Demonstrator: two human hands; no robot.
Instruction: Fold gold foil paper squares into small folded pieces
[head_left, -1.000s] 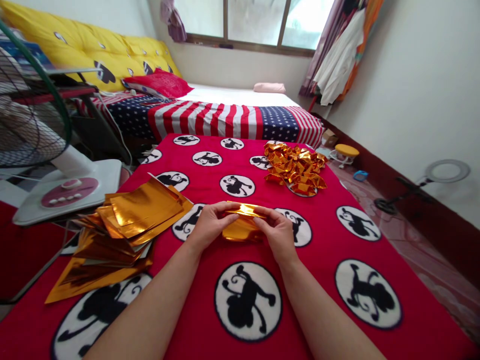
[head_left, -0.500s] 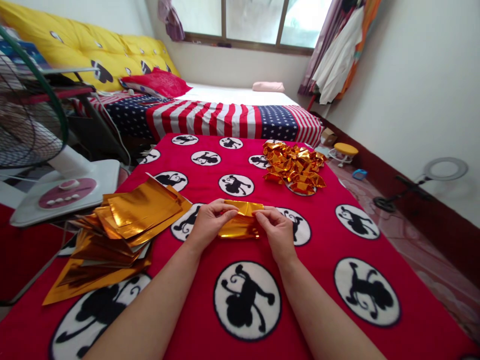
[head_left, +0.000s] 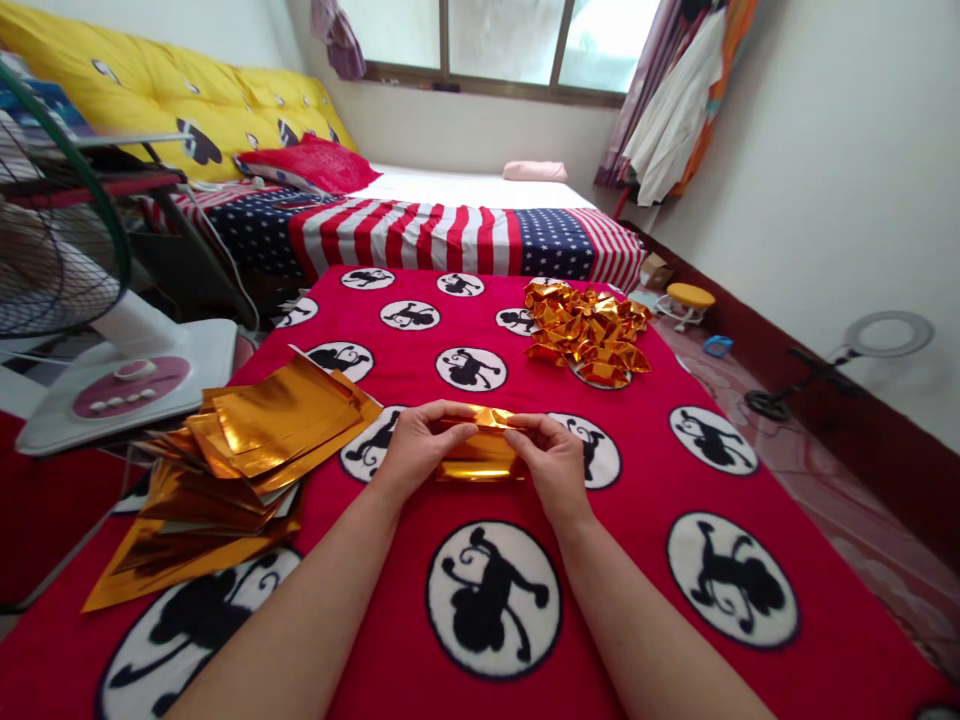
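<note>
A partly folded sheet of shiny gold foil paper [head_left: 481,455] is held between my two hands, low over the red patterned cloth [head_left: 622,620]. My left hand [head_left: 426,440] pinches its left side, thumb on the near face and fingers behind. On the right side my right hand [head_left: 549,455] grips it the same way, thumb near the middle of the upper fold. The fingertips behind the paper are partly hidden. Left of my hands lies a loose stack of flat gold foil sheets [head_left: 281,420]. A heap of folded gold foil pieces [head_left: 589,330] rests at the far right of the cloth.
An electric fan [head_left: 142,385] stands close at the left, beside the foil stack. Beyond the table is a bed with a flag-patterned cover [head_left: 420,235]. A yellow stool [head_left: 688,297] and a ring-light stand [head_left: 806,380] are on the floor at right.
Both thumbs have moved inward along the upper fold, closer together. The fold has narrowed and bent under the fingers. The stack and the heap stay where they were.
</note>
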